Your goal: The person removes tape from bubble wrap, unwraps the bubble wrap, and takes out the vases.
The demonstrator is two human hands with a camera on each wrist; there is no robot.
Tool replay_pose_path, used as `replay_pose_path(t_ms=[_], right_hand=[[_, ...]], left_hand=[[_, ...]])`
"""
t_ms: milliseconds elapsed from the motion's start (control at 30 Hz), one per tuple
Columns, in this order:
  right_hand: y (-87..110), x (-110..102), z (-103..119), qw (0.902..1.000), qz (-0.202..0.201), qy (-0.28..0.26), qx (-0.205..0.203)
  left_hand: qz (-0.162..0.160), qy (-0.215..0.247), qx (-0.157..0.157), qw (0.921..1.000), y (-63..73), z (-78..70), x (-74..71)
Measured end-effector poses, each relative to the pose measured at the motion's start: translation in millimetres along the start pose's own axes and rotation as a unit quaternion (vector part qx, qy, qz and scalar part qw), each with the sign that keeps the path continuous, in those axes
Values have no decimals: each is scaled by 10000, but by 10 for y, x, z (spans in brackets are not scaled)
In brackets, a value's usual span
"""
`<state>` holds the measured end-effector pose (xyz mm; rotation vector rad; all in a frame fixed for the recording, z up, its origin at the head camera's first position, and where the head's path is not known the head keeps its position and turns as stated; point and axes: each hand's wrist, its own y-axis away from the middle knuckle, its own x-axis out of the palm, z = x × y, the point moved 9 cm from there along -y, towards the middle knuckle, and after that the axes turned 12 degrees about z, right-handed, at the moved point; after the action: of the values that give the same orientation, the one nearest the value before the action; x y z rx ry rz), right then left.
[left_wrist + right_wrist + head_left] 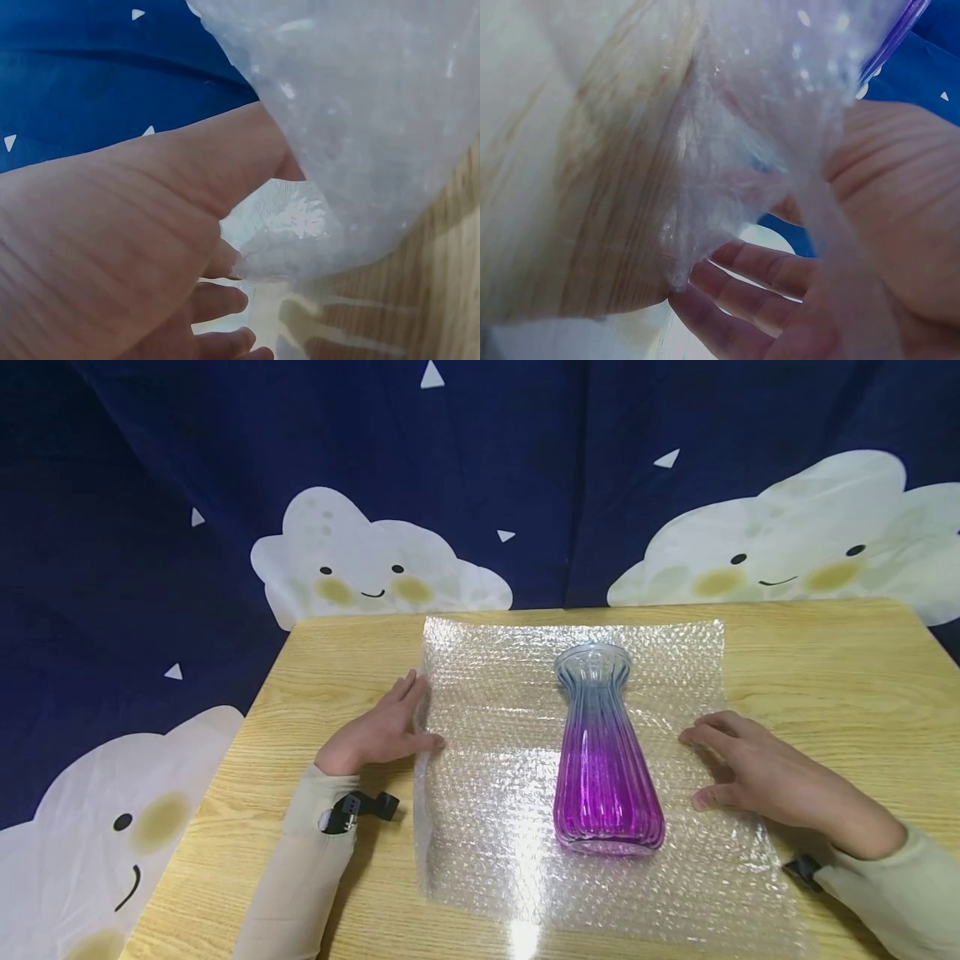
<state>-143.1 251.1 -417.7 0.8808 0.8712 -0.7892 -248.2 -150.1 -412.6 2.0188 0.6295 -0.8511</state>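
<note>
A ribbed glass vase (603,760), clear blue-grey at the neck and purple toward the base, lies on a square sheet of bubble wrap (487,810), its mouth toward the back. At the sheet's left edge is my left hand (382,727), its fingers extended and the thumb over the wrap. My right hand (757,768) touches the right edge, fingers slightly bent and apart from the thumb. In the left wrist view, loose wrap (375,135) covers the thumb tip. The right wrist view shows creased wrap (720,157) against the right hand's fingers (757,300).
The sheet rests on a light wooden table (840,685). Behind stands a dark blue curtain (540,468) with smiling white clouds. Each wrist carries a small black camera mount, and the left one (356,810) sits close to the sheet's left edge.
</note>
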Motion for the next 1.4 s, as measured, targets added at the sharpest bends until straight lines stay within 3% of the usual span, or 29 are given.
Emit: replay_pose_path(t_ms=[1167, 1400], right_hand=[[9, -21, 15, 9999, -69, 40, -102], [3, -15, 12, 10000, -27, 25, -41]], left_hand=[[225, 37, -108, 9997, 8, 255, -39], [248, 281, -25, 9993, 16, 332, -54]])
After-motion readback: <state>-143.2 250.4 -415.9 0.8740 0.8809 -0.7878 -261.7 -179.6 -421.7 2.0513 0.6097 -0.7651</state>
